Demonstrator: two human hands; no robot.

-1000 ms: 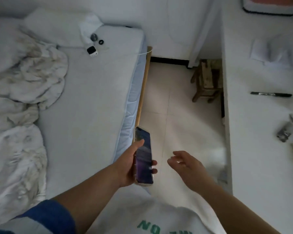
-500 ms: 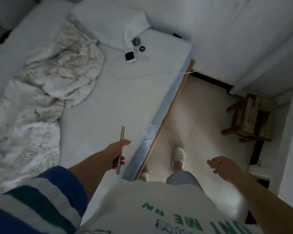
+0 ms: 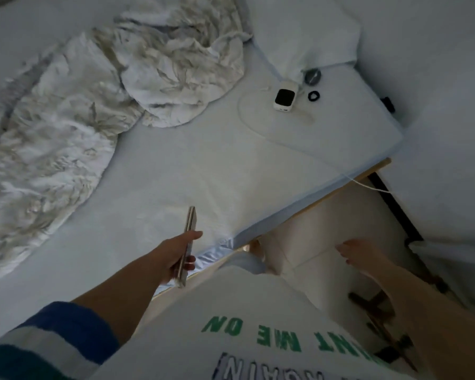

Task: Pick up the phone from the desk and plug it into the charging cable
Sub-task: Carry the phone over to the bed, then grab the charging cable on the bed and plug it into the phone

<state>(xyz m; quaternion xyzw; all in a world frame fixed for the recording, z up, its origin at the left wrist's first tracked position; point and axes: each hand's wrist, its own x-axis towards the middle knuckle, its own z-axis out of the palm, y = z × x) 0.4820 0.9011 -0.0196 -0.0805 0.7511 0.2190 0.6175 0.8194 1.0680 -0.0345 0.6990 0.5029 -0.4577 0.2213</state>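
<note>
My left hand (image 3: 176, 253) grips the phone (image 3: 189, 229), seen edge-on as a thin pale strip, above the near edge of the bed (image 3: 203, 174). A thin white charging cable (image 3: 261, 133) loops across the sheet from a small white charger block with a dark face (image 3: 284, 99) near the pillow, then runs off the mattress corner toward the wall. My right hand (image 3: 359, 255) hangs over the floor to the right, fingers loosely apart, holding nothing. The cable's free end is not visible.
A crumpled white duvet (image 3: 93, 105) covers the bed's left side. A pillow (image 3: 305, 34) lies at the head, with a round grey object (image 3: 312, 75) and a black ring (image 3: 313, 95) beside the charger. A wooden stool (image 3: 379, 311) stands on the floor at right.
The view has swung left from the desk toward the bed. My left hand carried the phone over the mattress, turning it edge-on. My right hand stayed empty at my side.
</note>
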